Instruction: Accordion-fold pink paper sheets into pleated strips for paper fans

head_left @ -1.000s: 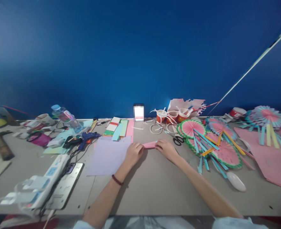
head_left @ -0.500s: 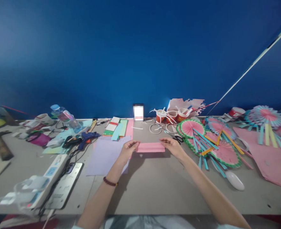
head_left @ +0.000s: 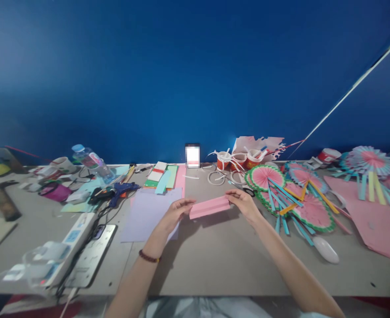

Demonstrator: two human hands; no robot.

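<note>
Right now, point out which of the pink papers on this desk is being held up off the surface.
The folded pink strip, pinched between left hand and right hand; the big pink sheet lies flat.

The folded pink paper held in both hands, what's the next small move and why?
Probably lower the folded pink paper to the table and press another pleat. The left hand and right hand pinch its ends, tilted above the surface, creases already showing.

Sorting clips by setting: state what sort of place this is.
Likely a paper-craft worktable: finished paper fans, a glue gun, scissors, and both hands holding folded pink paper.
</note>
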